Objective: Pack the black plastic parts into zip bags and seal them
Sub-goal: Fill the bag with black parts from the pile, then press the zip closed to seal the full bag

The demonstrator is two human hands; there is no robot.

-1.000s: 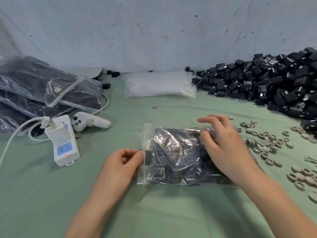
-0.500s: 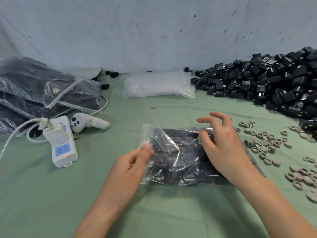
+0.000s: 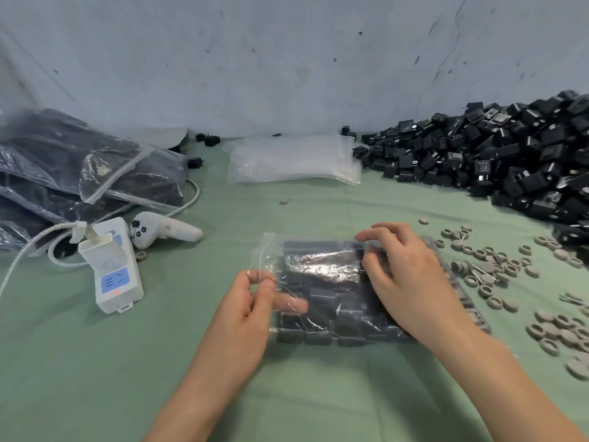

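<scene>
Beside the zip bag [image 3: 322,272]: grey rings [image 3: 490,269] right, power strip [image 3: 111,272] left.

We look down on a tabletop [image 3: 79,362] covered by a pale green cloth [image 3: 318,397], which lies smooth apart from a few shallow creases. Along the far edge rises a pale blue-grey wall [image 3: 271,65], its surface scuffed and flecked with small dark marks. A thin crack [image 3: 441,63] runs down the wall above the far right corner. The light we see is soft and even, casting only faint shadows on the cloth.
</scene>
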